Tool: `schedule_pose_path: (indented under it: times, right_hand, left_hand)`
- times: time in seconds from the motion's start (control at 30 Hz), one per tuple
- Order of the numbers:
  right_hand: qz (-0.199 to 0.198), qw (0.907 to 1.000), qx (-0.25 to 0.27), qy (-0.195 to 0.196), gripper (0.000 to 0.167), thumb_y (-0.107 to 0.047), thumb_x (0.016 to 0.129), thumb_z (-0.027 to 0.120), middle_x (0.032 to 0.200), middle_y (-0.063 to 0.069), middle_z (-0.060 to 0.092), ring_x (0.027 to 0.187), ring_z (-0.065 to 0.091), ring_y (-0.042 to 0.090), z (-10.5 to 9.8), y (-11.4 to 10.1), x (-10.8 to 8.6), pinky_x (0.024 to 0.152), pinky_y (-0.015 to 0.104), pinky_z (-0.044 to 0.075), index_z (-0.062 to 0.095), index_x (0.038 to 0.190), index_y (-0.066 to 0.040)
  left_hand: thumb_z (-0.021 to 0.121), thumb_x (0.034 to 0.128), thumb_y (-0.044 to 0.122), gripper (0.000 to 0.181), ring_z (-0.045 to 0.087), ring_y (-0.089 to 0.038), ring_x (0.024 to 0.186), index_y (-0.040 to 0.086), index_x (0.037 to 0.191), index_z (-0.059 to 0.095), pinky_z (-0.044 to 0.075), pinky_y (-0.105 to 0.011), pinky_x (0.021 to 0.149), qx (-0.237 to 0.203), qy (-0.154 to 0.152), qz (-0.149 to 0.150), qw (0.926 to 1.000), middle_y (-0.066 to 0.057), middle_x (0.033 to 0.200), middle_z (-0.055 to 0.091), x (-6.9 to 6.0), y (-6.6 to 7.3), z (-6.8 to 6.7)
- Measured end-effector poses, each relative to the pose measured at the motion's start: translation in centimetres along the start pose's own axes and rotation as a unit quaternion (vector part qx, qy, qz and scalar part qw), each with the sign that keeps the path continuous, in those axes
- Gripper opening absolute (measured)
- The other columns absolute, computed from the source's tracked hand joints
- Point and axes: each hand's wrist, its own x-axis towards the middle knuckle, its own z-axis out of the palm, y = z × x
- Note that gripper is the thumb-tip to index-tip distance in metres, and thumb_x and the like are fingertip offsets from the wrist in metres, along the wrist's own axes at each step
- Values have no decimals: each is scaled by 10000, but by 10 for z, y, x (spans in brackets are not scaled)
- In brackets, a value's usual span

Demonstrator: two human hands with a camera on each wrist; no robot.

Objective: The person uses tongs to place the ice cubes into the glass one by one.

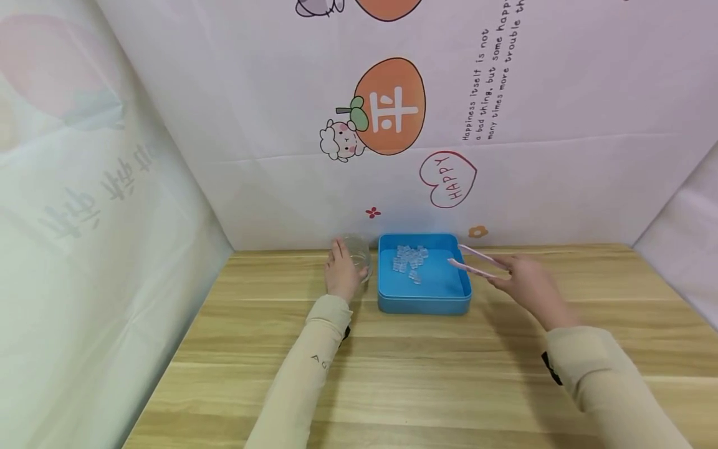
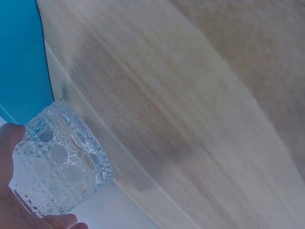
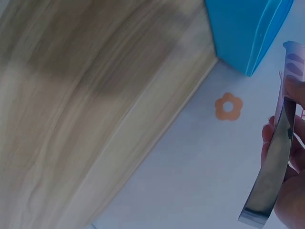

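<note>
Only the head view shows clear blocks (image 1: 411, 257).

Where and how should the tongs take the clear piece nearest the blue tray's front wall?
I'd pinch the clear piece across opposite sides with the tongs, coming from above and the right. It lies at the near edge of the pile, bare floor of the blue tray to its right, and the right hand holds the tongs spread on that side.
</note>
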Motion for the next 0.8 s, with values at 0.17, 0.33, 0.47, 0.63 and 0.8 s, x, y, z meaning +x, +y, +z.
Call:
schedule_pose_path:
  times: [0.17,0.33,0.47,0.63,0.8]
  right_hand:
    - [31,9998,186,-88,417,-181,812,738,920,230,696,681,577,243,6,-13,6,594,402,508,653,1149,49]
    - [43,9997,165,-190,424,-176,818,734,975,244,698,759,632,299,10,-24,9,678,460,550,645,1167,49]
    - [154,9991,191,-354,450,-166,833,722,1070,268,678,884,648,373,13,-32,11,764,506,555,617,1211,54]
    - [341,9977,162,-571,461,-182,855,704,1158,285,642,994,632,419,17,-38,13,808,521,550,597,1232,62]
    - [428,9966,110,-690,482,-203,860,699,1172,284,634,988,631,407,20,-41,16,776,490,561,586,1249,59]
  left_hand:
    - [666,875,398,942,305,-323,1433,-18,1517,118,343,-443,1142,24,-39,15,10000,-178,1594,163,-2,-1,1]
    - [664,874,407,944,306,-315,1432,-24,1514,121,353,-439,1135,123,11,98,9999,-180,1590,173,-4,-2,2]
    - [668,872,399,946,303,-318,1433,-27,1514,119,350,-441,1136,90,36,150,9998,-182,1589,174,-6,-4,2]
    - [667,874,391,948,292,-329,1436,-23,1517,106,332,-452,1148,-9,-22,162,9999,-180,1592,159,-7,-6,3]
    - [673,869,390,954,312,-337,1424,-24,1516,107,337,-454,1143,-14,-20,230,9997,-178,1593,156,-8,-8,2]
